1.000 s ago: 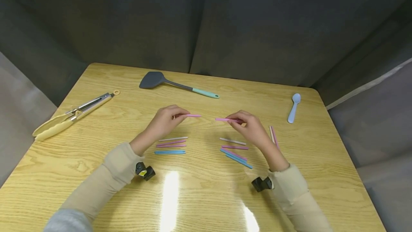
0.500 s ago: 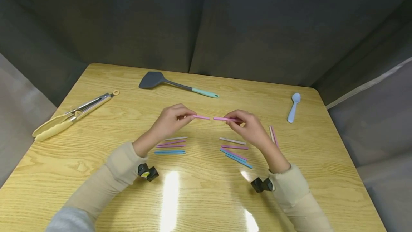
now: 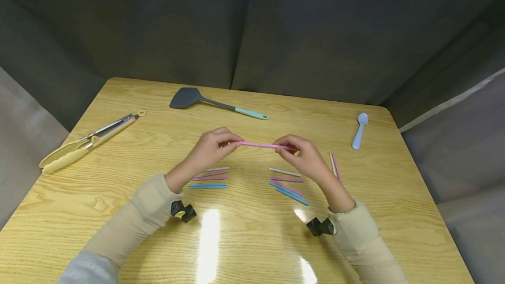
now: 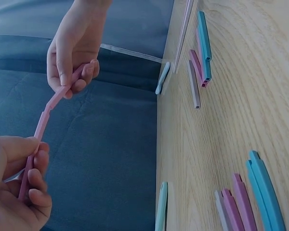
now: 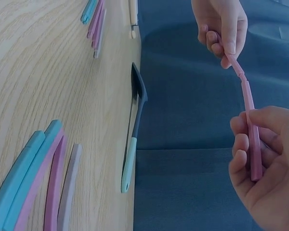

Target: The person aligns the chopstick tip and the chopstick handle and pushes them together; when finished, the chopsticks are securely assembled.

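Just above the middle of the table, my left hand [image 3: 211, 150] pinches a slim pink stick piece [image 4: 39, 129] between thumb and fingers. Opposite it, my right hand [image 3: 305, 157] pinches another pink stick piece [image 5: 250, 103]. The two pieces meet end to end between the hands, slightly bent at the joint; how deep one end sits in the other cannot be made out. Below the left hand lie two blue sticks [image 3: 208, 186], two pink sticks [image 3: 211, 178] and a pale stick [image 3: 219, 169]. A matching group with blue sticks [image 3: 292, 195] and a pale stick [image 3: 284, 172] lies below the right hand.
A dark turner [image 3: 187, 97] with a mint handle lies along the back of the table [image 3: 252, 240]. Yellow-tipped tongs [image 3: 90, 141] are at the left, a light blue spoon [image 3: 358, 133] at the right. A pale and a pink stick [image 3: 337, 167] lie beside the right forearm.
My left hand has moved right with its pink stick piece, closing the gap until the two pieces' ends meet. The right hand has barely moved.
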`<state>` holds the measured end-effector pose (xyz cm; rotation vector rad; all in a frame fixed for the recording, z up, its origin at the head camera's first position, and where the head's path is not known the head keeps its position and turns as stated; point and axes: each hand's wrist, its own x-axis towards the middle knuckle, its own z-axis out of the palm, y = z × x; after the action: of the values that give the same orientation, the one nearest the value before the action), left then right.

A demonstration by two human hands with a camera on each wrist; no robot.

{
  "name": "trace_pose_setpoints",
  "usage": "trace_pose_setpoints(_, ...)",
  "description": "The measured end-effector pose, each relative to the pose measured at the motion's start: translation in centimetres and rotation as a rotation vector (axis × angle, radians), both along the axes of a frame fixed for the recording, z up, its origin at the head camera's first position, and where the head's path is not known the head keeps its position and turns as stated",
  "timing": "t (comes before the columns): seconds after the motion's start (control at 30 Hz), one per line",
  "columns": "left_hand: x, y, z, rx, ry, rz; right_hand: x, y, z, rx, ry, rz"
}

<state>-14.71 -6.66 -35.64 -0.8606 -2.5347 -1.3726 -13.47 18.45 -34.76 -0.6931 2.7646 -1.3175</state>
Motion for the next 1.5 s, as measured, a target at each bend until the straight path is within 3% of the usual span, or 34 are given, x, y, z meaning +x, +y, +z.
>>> trace_pose_setpoints(0.43, 0.0, 0.1, 0.1, -0.017, 0.038, -0.014, 0.1, -0.1, 0.1, 0.026, 0.087, 0.021)
trace_pose_setpoints(0.63, 0.0, 0.2, 0.1, -0.011, 0.025, -0.014, 0.2, -0.5, 0.2, 0.042, 0.131, 0.03)
trace_pose_setpoints(0.87, 0.3, 0.5, 0.0, 0.02, 0.033, -0.008, 0.4, -0.8, 0.1, 0.033, 0.136, 0.006)
trace_pose_setpoints(1.37, 1.2, 0.9, -0.2, 0.088, 0.153, -0.018, 0.8, -0.8, 0.4, -0.07, 0.196, 0.047)
trace_pose_setpoints(1.5, 1.1, 0.9, -0.1, 0.083, 0.144, -0.022, 0.9, -0.8, 0.6, -0.04, 0.151, 0.032)
